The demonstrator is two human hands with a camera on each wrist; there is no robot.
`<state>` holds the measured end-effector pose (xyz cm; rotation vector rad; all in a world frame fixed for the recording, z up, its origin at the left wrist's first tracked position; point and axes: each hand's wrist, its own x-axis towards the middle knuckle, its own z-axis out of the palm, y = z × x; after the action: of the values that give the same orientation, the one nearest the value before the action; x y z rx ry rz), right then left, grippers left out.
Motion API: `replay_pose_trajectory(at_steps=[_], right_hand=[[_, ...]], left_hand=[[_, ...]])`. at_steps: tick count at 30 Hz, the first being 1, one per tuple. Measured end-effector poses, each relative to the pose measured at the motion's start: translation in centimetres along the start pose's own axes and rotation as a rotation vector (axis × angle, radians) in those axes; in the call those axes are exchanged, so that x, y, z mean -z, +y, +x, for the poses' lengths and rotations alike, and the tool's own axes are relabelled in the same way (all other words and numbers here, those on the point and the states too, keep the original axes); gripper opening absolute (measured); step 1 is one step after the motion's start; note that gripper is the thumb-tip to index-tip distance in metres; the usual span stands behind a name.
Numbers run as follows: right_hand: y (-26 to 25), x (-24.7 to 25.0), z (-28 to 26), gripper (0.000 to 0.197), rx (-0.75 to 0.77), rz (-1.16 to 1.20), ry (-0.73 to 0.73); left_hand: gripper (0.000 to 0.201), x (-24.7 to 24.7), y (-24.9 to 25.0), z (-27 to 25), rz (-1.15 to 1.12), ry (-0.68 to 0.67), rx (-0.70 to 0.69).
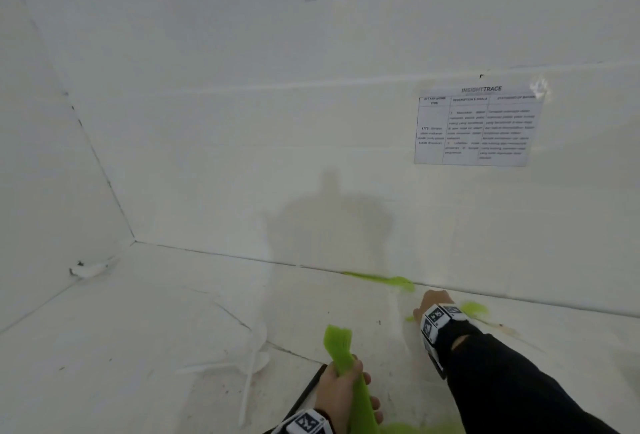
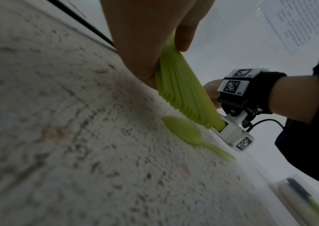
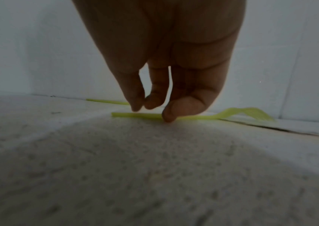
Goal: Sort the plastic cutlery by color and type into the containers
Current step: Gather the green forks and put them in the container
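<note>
My left hand (image 1: 341, 390) grips a stacked bundle of green plastic forks (image 1: 337, 343), tines pointing up; in the left wrist view the bundle (image 2: 181, 91) slants down from the fingers. My right hand (image 1: 433, 300) reaches to the back wall. In the right wrist view its thumb and fingertips (image 3: 135, 107) close on the handle of a green fork (image 3: 251, 113) lying flat on the table. Another green fork (image 1: 381, 278) lies along the wall. A green spoon (image 2: 183, 133) lies on the table near the right wrist.
Several white plastic pieces (image 1: 249, 357) lie on the white table at the left. A black strip (image 1: 308, 388) runs beside my left hand. A clear container (image 2: 299, 197) holding cutlery shows in the left wrist view. White walls with taped paper sheets (image 1: 478, 125) close the back and left.
</note>
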<state>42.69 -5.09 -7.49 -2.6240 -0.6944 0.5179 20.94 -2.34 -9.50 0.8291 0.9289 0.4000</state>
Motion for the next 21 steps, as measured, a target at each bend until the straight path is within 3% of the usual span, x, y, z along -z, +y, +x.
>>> replay_pose_trajectory(at_steps=[3, 9, 12, 16, 21], right_hand=[[0.2, -0.2, 0.1, 0.046, -0.056, 0.023, 0.000], [0.4, -0.3, 0.7, 0.033, -0.093, -0.007, 0.013], [-0.2, -0.2, 1.1, 0.052, -0.176, 0.065, 0.049], [-0.7, -0.5, 1.1, 0.050, -0.201, 0.128, 0.075], [-1.0, -1.1, 1.1, 0.040, -0.111, 0.198, -0.085]], left_hand=[[0.011, 0.0, -0.1, 0.0, -0.009, 0.006, 0.005], [0.011, -0.2, -0.1, -0.4, -0.008, -0.001, 0.010], [0.015, -0.1, -0.1, -0.5, 0.000, 0.002, 0.007], [0.017, 0.0, 0.0, -0.4, 0.024, 0.004, 0.004], [0.014, 0.1, 0.1, 0.0, 0.030, 0.004, -0.009]])
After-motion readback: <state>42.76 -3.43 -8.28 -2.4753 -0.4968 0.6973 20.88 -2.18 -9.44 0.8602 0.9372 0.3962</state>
